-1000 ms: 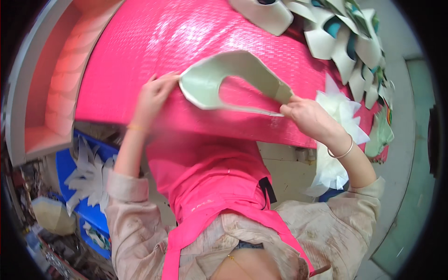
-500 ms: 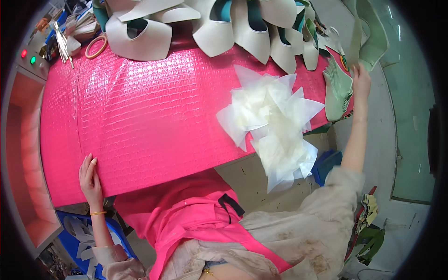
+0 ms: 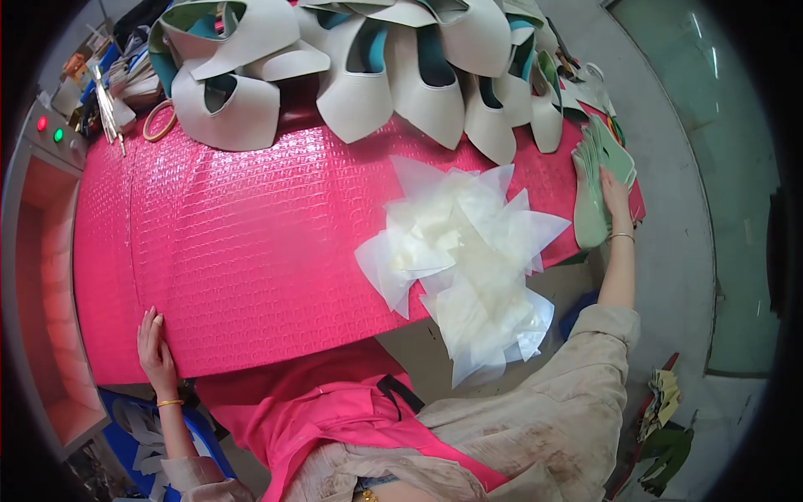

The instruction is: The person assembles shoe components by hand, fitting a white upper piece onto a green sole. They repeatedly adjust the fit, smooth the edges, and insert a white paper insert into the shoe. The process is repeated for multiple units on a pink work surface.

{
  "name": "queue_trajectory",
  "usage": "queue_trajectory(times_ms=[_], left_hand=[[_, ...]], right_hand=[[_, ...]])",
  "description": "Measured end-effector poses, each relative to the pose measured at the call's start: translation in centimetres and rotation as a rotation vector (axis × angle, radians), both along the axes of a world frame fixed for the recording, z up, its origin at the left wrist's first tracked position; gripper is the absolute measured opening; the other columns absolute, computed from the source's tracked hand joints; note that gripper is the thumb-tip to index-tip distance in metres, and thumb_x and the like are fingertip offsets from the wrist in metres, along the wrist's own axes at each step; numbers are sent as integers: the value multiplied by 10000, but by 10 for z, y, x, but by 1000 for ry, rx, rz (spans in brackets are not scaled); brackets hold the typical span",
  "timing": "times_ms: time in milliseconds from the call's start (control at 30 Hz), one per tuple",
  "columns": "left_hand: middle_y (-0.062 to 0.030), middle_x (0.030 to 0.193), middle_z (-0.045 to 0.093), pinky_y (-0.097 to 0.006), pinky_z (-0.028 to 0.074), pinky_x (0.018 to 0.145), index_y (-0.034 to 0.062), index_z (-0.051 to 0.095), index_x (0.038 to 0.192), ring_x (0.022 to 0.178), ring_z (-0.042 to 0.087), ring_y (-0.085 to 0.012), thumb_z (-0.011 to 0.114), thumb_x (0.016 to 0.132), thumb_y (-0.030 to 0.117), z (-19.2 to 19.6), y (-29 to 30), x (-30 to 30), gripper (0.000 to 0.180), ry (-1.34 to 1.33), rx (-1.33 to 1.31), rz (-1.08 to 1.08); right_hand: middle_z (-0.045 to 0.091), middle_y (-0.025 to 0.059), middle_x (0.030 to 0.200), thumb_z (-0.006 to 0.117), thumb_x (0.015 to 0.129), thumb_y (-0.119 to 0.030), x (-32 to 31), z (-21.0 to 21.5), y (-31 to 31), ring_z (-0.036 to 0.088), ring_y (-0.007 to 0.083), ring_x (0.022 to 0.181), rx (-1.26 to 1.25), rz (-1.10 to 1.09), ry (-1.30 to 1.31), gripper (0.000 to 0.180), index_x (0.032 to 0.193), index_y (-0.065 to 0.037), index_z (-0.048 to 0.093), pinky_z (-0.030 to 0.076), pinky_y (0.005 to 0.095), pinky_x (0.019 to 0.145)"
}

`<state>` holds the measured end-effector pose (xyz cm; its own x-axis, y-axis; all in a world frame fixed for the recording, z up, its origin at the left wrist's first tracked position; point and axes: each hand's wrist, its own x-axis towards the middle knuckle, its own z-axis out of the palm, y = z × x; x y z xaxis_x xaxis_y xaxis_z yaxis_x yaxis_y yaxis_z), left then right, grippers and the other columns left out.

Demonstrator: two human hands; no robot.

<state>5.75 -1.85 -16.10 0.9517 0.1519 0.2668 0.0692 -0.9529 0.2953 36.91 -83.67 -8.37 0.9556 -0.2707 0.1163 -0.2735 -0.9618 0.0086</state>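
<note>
So, head view: the right hand (image 3: 615, 194) was stretched way out to the far right edge of the pink textured mat (image 3: 251, 234), fingers together and laid flat on a stack of pale green insole pieces (image 3: 598, 180). It looked more like pressing or gripping the stack's edge than a full grab; I couldn't tell if the thumb was under it. The stack's long axis ran roughly away from the person, the narrower ends pointing toward the far side of the bench, fanned out a bit just beyond the fingertips.

The left hand (image 3: 155, 351) sat at the near left edge of the mat, fingers straight and close together, tips resting on the pink surface, holding nothing.

Between the two hands, nearer the right one, lay a messy pile of translucent white sheets (image 3: 460, 259). Past that, well beyond both sets of fingers, a row of cream shoe uppers (image 3: 368, 84) with teal lining stood along the far edge.
</note>
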Motion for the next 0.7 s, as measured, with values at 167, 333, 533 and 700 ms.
queue_trajectory(times_ms=[167,333,533,700], left_hand=[[-106,1248,494,-405,294,1023,53,526,1163,1205,420,-277,411,759,-97,-1,1,2,446,5,8,-12],[-104,1263,481,-405,286,1026,58,519,1180,1213,410,-276,411,772,-90,1,0,-1,448,8,10,-19],[-99,1262,483,-406,282,1031,61,518,1183,1216,407,-275,412,778,-87,-2,-1,1,444,14,13,-16],[-102,1252,492,-404,292,1027,53,520,1174,1211,415,-275,395,761,-113,-3,-1,2,462,3,4,10]], right_hand=[[551,199,1080,389,890,-407,-15,-22,13,512,334,1040,-371,30,-179,496,1204,-27,440,302,492,952],[512,174,1124,538,820,-352,-23,-31,20,472,351,1069,-212,-21,-770,491,1180,-29,448,342,450,933],[413,247,1236,699,602,-554,-5,-3,-71,416,386,1139,224,-782,-618,940,1253,21,338,377,415,935],[526,219,1141,722,623,-473,42,-5,-56,525,363,1027,218,-857,-480,772,1154,33,481,435,388,861]])
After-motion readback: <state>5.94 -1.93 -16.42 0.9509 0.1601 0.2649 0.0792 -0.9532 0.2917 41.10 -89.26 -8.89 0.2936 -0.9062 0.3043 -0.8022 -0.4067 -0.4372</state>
